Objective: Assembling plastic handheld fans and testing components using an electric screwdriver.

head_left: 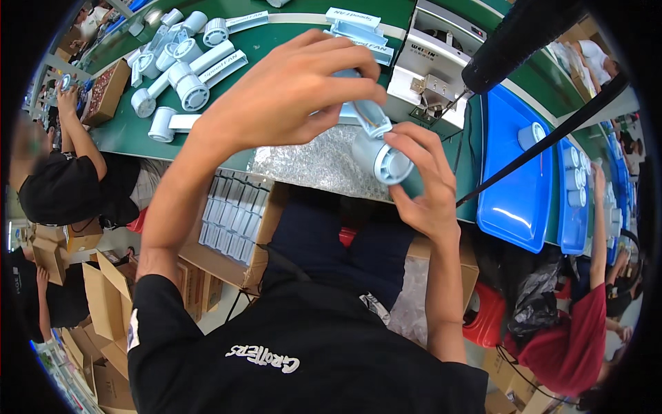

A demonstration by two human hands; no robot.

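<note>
Both of my hands hold a light blue handheld fan above the bench. My left hand (296, 93) is closed around its handle (372, 117), which looks like an opened, hollow shell with a thin wire inside. My fingers cover most of that handle. My right hand (431, 179) grips the round fan head (393, 164), thumb below and fingers above, with the slotted end facing me. Under the fan lies a sheet of bubble wrap (303, 165). Beyond it stands a metal screw feeder (434, 62), and a black electric screwdriver (496, 55) slants in from the upper right.
Several fans (187, 90) are piled at the left of the green bench; handle shells (355, 34) lie at the back. On the right, a blue tray (510, 214) holds one fan head (531, 135). A carton of white parts (231, 217) stands below. Co-workers sit on both sides.
</note>
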